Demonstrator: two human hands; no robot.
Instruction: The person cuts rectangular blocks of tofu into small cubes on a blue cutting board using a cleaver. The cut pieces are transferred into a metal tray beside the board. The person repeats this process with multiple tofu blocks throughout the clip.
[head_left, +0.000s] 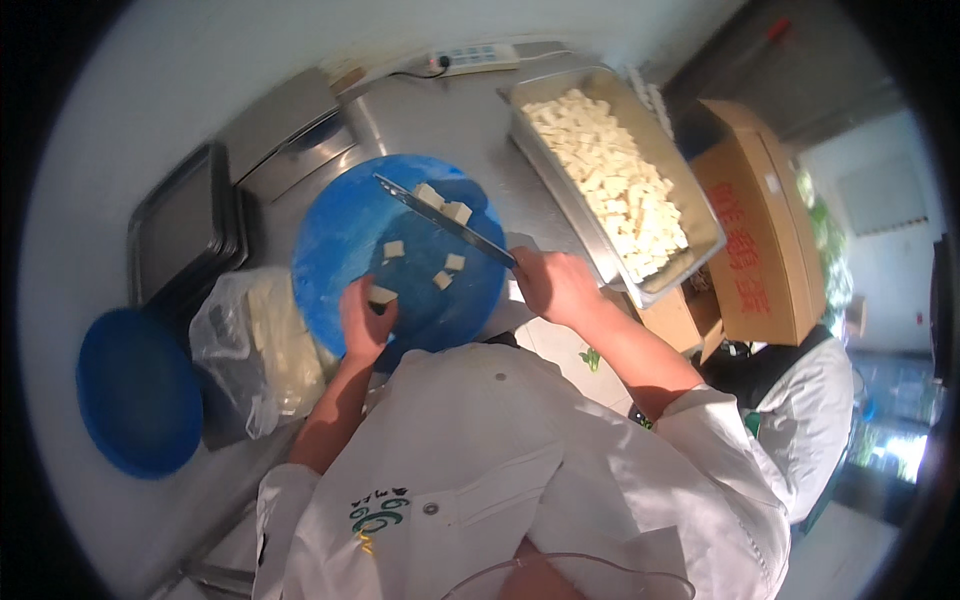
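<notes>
My right hand (559, 289) is closed round the handle of a kitchen knife (450, 225), whose blade reaches across a round blue cutting board (337, 247). Beside the blade, on its far side, lie pale blocks that look like tofu (456, 213). Several smaller cubes (394, 249) are scattered on the near side. At the board's lower left, my left hand (367, 319) has a pale piece (382, 295) at its fingertips. A deep steel pan (701, 262) to the right holds a heap of pale cubes (600, 172).
Left of the board are a plastic bag (277, 337) with pale contents, stacked dark trays (184, 225) and another round blue board (140, 394). A power strip (476, 58) lies at the back. Cardboard boxes (765, 232) stand right, near another person's pale sleeve (810, 427).
</notes>
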